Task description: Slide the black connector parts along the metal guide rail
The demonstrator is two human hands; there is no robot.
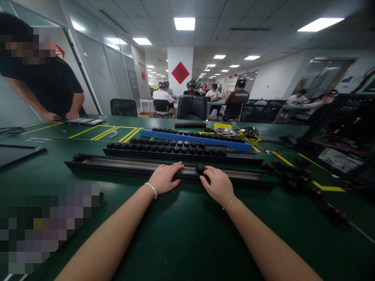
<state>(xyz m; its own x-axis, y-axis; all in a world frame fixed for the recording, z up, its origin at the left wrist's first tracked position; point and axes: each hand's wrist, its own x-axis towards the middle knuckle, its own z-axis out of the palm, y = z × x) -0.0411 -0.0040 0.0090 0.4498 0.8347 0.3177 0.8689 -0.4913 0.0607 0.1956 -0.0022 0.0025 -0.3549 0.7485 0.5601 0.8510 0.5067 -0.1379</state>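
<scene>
A long black channel rail (123, 164) with a pale metallic inner strip lies crosswise before me. My left hand (165, 177) rests on the rail's near side, fingers stretched across it and thumb apart, holding nothing. A small black block (200, 168) sits in the rail between my hands. My right hand (218, 183) has its thumb and fingertips against that block; the exact grip is partly hidden. Another black block (78, 156) is at the rail's left end. Just behind lies a second black rail (243, 159) with rows of similar round-topped black blocks.
A blue rail (193, 137) with black pieces lies farther back, near a metal dish (225, 132) and a yellow tray (222, 126). Dark parts (295, 177) lie to the right. A person in black (43, 86) leans on the green table (187, 242) at far left.
</scene>
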